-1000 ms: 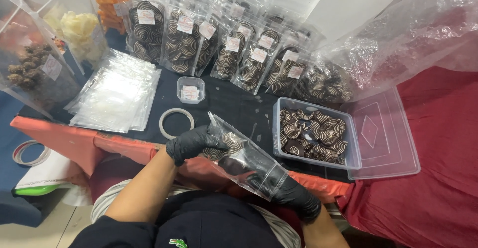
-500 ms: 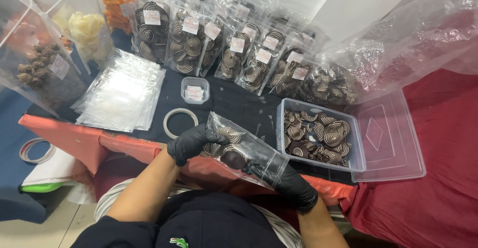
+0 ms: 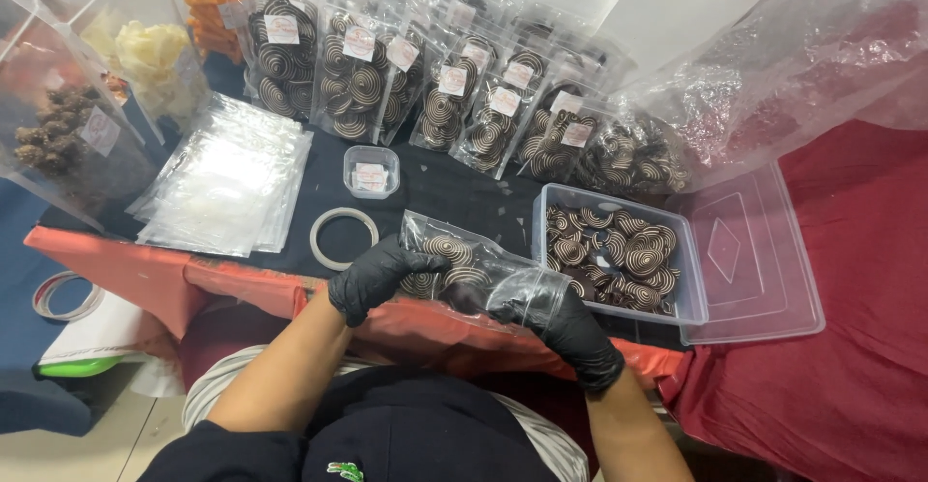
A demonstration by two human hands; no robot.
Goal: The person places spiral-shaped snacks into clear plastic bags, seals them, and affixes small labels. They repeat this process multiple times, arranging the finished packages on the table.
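Both my hands wear black gloves. My left hand [image 3: 372,277] grips the closed end of a clear plastic pouch [image 3: 474,271] with several brown-and-cream spiral cookies inside. My right hand [image 3: 570,332] holds the pouch's open end, fingers reaching into its mouth. The pouch lies nearly flat at the table's front edge. Just right of it stands a clear plastic box [image 3: 585,202] full of the same spiral cookies, with its lid [image 3: 749,260] lying beside it.
Rows of filled cookie pouches [image 3: 435,86] stand at the back. A stack of empty clear pouches [image 3: 227,177] lies at left, a tape roll [image 3: 343,237] and a small tub [image 3: 371,171] in the middle. Clear bins of snacks [image 3: 68,124] sit far left. A large plastic bag [image 3: 783,66] is at right.
The pouch has come down from a steep tilt to nearly flat, and both hands moved up toward the table edge. My right hand shifted closer to the cookie box.
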